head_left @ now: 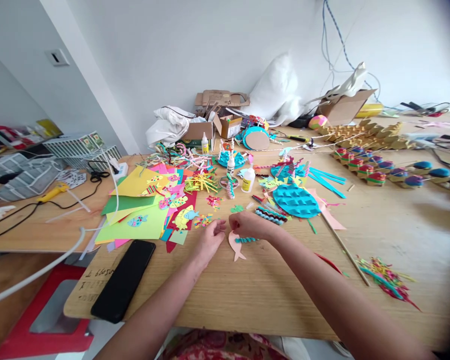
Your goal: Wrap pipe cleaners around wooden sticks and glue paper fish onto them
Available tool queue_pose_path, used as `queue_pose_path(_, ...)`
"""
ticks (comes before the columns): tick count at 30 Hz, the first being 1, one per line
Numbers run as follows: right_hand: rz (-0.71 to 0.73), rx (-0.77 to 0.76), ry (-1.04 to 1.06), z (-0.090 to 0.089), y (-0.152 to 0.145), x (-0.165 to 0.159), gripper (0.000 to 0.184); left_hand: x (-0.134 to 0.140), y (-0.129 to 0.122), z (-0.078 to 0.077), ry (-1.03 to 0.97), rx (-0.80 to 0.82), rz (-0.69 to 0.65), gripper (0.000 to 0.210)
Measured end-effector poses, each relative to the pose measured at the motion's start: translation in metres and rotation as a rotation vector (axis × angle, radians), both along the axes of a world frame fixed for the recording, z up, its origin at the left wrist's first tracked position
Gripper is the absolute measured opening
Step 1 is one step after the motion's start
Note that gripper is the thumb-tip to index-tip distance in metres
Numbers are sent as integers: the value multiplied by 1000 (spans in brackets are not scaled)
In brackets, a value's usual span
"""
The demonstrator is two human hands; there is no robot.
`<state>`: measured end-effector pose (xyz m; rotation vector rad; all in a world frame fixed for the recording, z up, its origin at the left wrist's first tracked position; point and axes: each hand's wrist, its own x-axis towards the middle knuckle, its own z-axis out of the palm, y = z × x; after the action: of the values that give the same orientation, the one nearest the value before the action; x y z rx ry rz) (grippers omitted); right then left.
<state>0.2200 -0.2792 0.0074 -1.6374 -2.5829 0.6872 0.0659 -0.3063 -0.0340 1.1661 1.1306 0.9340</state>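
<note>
A pale pink paper fish (237, 254) lies flat on the table in front of me, its forked tail toward me. Across it, stretching out to the right, is a short twisted blue strip (247, 240). My right hand (249, 225) is over the fish's head end, fingertips pressed together; whatever is between them is hidden. Just left of the fish is my left hand (213, 235), its fingers loosely bent and apart, with nothing visible in them. Small coloured paper bits (203, 220) lie beyond the left hand. Blue and dark twisted strips (270, 216) sit past my right wrist.
Left are stacked coloured paper sheets (131, 226) and a black phone (123, 280). Glue bottles (248, 179) stand beyond my hands. A scalloped blue disc (297, 201), a wooden stick (345, 245) and shredded paper (388, 280) lie right. Painted egg-carton strips (371, 170) are farther right.
</note>
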Motion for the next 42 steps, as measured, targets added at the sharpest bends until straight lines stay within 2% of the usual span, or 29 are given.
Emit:
queue_pose_path(5,-30,1,167,-4,-6,10,7,6,5,-1,36,8,-163,32)
queue_pose_path(12,-101,61,369,-6,-16,17,10,21,2,-5,-12,-22,-206,42)
queue_pose_path(17,-148,121,483,-8,-21,17,14,26,4,-11,24,49,-169,44)
queue_pose_path(21,-220,149,537,-7,-26,16,13,25,5,-11,46,83,-112,42)
queue_pose_path(26,-345,178,482,0,-42,17,12,23,5,-2,37,98,-27,39)
queue_pose_path(31,-341,135,481,4,-54,15,14,26,1,7,-5,79,-14,41)
queue_pose_path(42,-402,53,619,1,-53,14,8,26,-9,20,-202,-34,-23,43)
